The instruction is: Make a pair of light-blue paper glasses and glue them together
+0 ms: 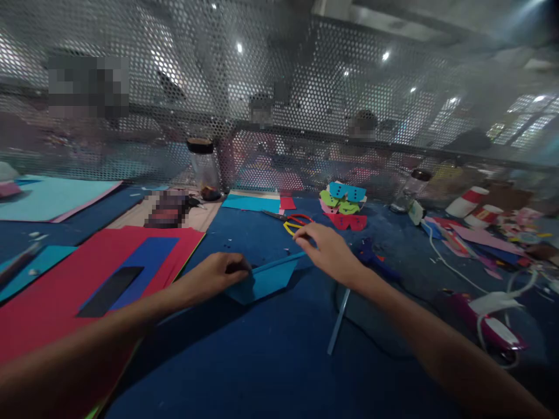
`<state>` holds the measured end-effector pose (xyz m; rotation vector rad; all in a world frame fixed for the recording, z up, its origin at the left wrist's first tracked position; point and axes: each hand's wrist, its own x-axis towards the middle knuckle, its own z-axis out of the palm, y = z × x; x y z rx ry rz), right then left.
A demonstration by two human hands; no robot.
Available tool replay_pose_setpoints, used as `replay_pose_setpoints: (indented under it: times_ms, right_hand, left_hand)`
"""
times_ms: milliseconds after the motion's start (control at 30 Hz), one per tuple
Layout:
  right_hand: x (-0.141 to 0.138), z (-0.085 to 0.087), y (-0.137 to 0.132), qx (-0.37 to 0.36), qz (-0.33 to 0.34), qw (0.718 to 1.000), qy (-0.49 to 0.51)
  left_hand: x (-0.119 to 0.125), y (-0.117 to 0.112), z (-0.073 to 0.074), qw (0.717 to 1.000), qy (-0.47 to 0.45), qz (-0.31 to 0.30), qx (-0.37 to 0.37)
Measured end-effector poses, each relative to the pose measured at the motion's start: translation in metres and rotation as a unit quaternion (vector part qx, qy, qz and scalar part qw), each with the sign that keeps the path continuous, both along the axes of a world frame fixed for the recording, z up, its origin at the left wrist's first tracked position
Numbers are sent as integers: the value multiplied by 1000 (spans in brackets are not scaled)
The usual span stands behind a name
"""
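Note:
A folded piece of blue paper (271, 280) is tilted up over the dark blue table, with a narrow fold along its upper edge. My left hand (225, 272) is closed on its left end, thumb and fingers pinched together. At the other end my right hand (326, 249) has curled fingers at the upper right corner; the exact contact is partly hidden. Just beyond the paper lie scissors (292, 222) with red and yellow handles. A dark blue glue gun (376, 261) rests right of my right hand, and a clear glue stick (339, 323) lies below it.
Red sheets (52, 314) with blue and black strips lie left. Cut-paper pieces (347, 192) in several colours stand beyond the scissors. Jars (203, 171) stand near the perforated metal screen (297, 75). A power strip (489, 326) with white cables and paper cups (467, 201) are right.

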<state>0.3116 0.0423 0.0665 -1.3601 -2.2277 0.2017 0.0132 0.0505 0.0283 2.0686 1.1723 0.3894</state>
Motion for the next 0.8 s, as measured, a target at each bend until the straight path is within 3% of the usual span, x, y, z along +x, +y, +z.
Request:
replay_pose_setpoints:
  times_ms: [133, 300, 467, 633, 800]
  right_hand:
    - [22, 14, 47, -10, -106, 988, -114]
    - [24, -7, 96, -58, -102, 975, -189]
    - [22, -29, 115, -88, -85, 963, -238]
    - [26, -31, 129, -114, -75, 958, -254]
    - [18, -29, 128, -113, -121, 958, -235]
  left_hand:
    - [-10, 5, -2, 998, -45, 34, 3]
    - [-10, 7, -8, 997, -61, 51, 3]
    - [-7, 6, -10, 994, -94, 60, -5]
    - [-7, 6, -11, 991, -110, 79, -8]
    - [-6, 4, -7, 984, -145, 99, -11]
